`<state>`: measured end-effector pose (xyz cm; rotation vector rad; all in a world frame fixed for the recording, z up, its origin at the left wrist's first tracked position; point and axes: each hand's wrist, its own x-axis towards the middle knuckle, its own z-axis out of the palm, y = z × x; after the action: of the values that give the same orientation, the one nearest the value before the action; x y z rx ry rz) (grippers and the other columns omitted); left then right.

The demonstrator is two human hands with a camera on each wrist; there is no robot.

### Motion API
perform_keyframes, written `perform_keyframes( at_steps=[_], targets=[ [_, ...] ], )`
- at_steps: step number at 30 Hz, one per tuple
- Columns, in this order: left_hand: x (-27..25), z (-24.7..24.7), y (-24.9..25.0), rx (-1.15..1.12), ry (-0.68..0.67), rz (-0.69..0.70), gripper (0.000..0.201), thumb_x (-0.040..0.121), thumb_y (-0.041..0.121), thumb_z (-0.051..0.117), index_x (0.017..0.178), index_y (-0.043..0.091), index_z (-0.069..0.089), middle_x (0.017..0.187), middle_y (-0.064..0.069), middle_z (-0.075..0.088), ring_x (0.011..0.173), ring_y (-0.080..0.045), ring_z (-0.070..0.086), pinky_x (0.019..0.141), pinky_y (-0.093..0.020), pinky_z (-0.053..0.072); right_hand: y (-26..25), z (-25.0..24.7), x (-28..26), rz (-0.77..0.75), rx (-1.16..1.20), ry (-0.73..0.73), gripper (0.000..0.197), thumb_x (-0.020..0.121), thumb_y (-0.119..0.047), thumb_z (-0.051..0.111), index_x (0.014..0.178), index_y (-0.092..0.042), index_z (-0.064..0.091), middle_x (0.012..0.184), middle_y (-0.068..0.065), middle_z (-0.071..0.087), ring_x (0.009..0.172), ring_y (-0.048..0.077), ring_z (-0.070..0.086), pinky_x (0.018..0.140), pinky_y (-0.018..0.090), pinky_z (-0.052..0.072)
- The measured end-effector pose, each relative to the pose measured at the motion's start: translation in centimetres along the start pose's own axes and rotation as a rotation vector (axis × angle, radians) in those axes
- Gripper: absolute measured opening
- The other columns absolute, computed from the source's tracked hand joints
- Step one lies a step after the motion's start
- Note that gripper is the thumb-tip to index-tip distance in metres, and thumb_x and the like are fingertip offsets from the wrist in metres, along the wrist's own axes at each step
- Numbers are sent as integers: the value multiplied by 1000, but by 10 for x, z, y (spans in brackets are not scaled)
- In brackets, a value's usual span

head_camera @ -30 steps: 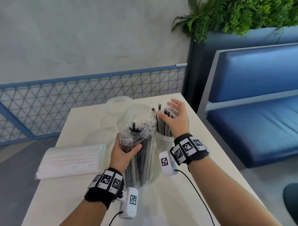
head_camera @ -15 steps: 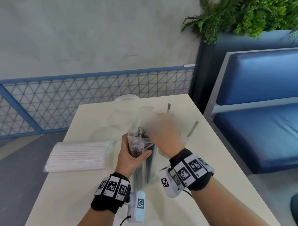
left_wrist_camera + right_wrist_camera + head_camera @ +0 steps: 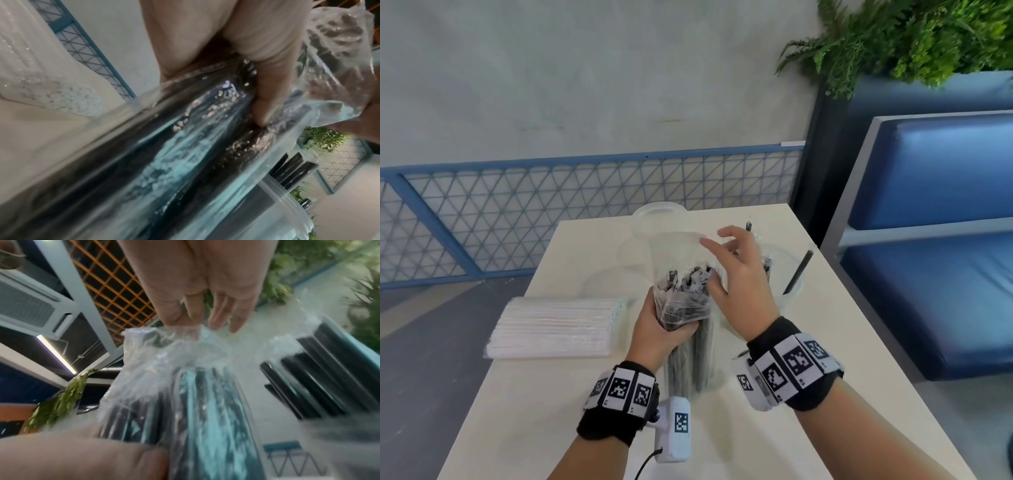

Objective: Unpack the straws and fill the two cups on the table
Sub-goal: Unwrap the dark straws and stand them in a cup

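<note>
A clear bag of black straws (image 3: 688, 301) stands upright near the middle of the table (image 3: 722, 428). My left hand (image 3: 654, 329) grips it around the upper part, the thumb across its front (image 3: 267, 81). My right hand (image 3: 743, 277) hovers at the bag's open mouth with fairly straight fingers (image 3: 216, 301). Their tips touch the loose top film (image 3: 185, 340), and the thumb lies against the straw tops. Just right of the bag, a clear cup (image 3: 791, 291) holds several black straws (image 3: 318, 378). One of them leans out to the right. A second clear cup (image 3: 659, 219) stands empty at the far edge.
A sealed pack of white straws (image 3: 558, 325) lies flat on the table's left side, close to the edge. A blue bench (image 3: 935, 274) runs along the right of the table. A blue mesh railing (image 3: 585, 205) and a planter are behind it.
My right hand left the straws in the right cup and swung left to the mouth of the bag. The left hand kept its grip on the bag throughout.
</note>
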<state>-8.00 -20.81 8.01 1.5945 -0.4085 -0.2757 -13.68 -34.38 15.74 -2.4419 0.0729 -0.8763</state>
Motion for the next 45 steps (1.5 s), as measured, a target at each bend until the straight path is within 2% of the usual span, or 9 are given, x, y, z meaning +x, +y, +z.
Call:
perform_keyframes(
  at_steps=[6, 9, 12, 16, 22, 30, 33, 39, 45],
  targets=[
    [-2, 0, -3, 1, -25, 9, 58, 63, 8, 79, 113, 18, 51, 108, -3, 65, 99, -15, 64, 88, -32, 52, 3, -2, 9, 196, -274, -498, 66, 88, -42, 54, 140, -7, 32, 138, 14, 40, 128, 27, 39, 107, 35, 35],
    [-4, 0, -2, -1, -44, 9, 64, 60, 10, 82, 114, 19, 49, 106, 1, 66, 97, -12, 65, 87, -30, 52, 5, -8, 10, 217, -133, -568, 75, 82, -36, 64, 141, -9, 27, 135, 15, 47, 123, 27, 46, 98, 28, 36],
    [-4, -2, -2, -21, -57, -21, 76, 53, 12, 87, 117, 22, 47, 108, 2, 65, 99, -12, 65, 86, -29, 53, 8, -7, 8, 250, 80, -548, 79, 73, -26, 76, 138, -14, 32, 123, 12, 59, 111, 24, 56, 84, 21, 39],
    [-2, -6, 3, -42, -27, 1, 74, 52, 18, 89, 114, 28, 49, 111, 0, 65, 101, -12, 65, 84, -30, 54, 18, 1, -4, 286, 338, -436, 65, 70, -18, 79, 126, -16, 47, 116, 1, 61, 104, 12, 59, 94, 28, 46],
    [-1, -5, 5, -63, -8, 22, 68, 52, 22, 83, 111, 31, 50, 106, 2, 67, 96, -11, 67, 81, -25, 53, 20, 17, -19, 258, 233, -279, 72, 69, -31, 79, 131, -14, 48, 121, -1, 52, 107, 11, 50, 79, -3, 31],
    [3, -9, 1, -47, -13, 2, 60, 64, 4, 80, 113, 22, 51, 105, 1, 66, 89, -1, 66, 72, -13, 51, 24, 10, -14, 240, 190, -310, 60, 76, -32, 73, 129, -15, 50, 85, -15, 53, 56, -9, 44, 58, 0, 37],
    [3, -8, 3, -60, -8, 13, 62, 66, 2, 79, 112, 31, 49, 108, 5, 64, 95, 0, 64, 75, -12, 51, 29, 15, -15, 275, 318, -400, 63, 73, -22, 76, 128, -14, 47, 75, -19, 50, 58, -1, 50, 56, 6, 43],
    [3, -8, 1, -47, -95, 25, 66, 67, -7, 76, 113, 30, 46, 109, 2, 65, 100, -6, 65, 82, -19, 52, 30, 36, -29, 424, 484, -185, 38, 71, -22, 77, 102, -24, 55, 86, -19, 60, 76, -6, 58, 67, 4, 43],
    [5, -12, 0, 36, -116, 38, 71, 65, -3, 79, 113, 36, 43, 109, 3, 64, 101, -9, 65, 86, -24, 53, 31, 36, -28, 466, 468, -209, 37, 79, -21, 70, 113, -16, 57, 92, -8, 63, 75, -9, 56, 64, 0, 39]
  ],
)
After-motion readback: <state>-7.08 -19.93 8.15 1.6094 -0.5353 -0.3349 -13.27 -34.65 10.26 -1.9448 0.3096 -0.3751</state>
